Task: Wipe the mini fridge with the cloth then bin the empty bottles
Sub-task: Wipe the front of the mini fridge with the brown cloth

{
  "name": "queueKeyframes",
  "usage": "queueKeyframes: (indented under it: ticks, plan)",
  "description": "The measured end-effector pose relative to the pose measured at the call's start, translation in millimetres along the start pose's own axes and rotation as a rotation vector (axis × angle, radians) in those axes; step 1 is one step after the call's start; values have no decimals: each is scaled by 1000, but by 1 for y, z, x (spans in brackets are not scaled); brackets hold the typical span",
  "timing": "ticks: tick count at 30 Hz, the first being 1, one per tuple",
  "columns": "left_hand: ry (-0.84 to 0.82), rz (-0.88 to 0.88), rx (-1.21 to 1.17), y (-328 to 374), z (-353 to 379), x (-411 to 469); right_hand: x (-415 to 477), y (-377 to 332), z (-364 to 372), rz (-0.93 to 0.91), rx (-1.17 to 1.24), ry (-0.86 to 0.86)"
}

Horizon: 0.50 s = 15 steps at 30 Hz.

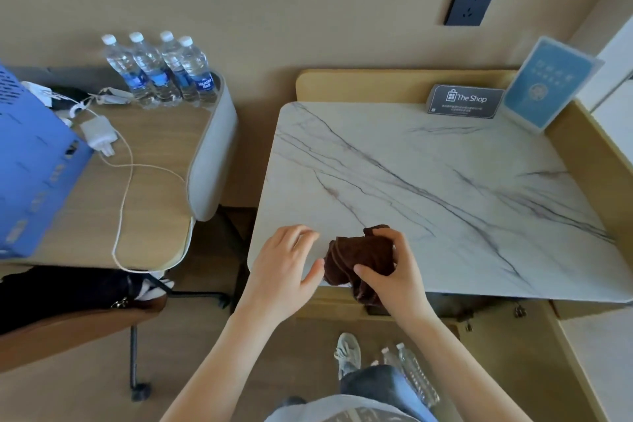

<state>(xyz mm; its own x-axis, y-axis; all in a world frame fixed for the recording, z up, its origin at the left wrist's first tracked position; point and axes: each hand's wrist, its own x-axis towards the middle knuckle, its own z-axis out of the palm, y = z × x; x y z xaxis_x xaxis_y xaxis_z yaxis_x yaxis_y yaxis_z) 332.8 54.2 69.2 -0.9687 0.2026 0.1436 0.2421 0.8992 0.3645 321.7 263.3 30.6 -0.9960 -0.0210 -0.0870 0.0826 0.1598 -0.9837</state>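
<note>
The right hand (394, 271) pinches the brown cloth (359, 259) at the table (445, 181) edge; the left hand (286, 267) rests spread just beside it.

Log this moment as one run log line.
right hand: gripping brown cloth | left hand: open beside it | marble top | bottles: on floor

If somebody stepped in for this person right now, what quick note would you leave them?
Right hand: gripping the bunched dark brown cloth at the near edge of the white marble-patterned top.
Left hand: open, empty, beside the cloth, over that top's near left corner.
Clear plastic bottles on the floor, by the person's foot: not binned.
Four clear blue-labelled bottles stand on the wooden desk at left.
No bin in view.
Done: cannot tell how much is wiped.
Left: wiping, then binning.
</note>
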Motion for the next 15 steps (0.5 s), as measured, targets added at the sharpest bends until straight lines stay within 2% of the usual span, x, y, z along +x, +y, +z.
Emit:
queueKeyframes:
  ticks: [4,9,15]
  plan:
    - [-7,56,-3,-2,-2,-67,-72,12,18,-2,-19,90]
    - [-59,128,2,1,2,-155,-164,28,33,80,-41,177]
    - [-111,237,7,30,8,-207,-248,36,19,176,-41,272]
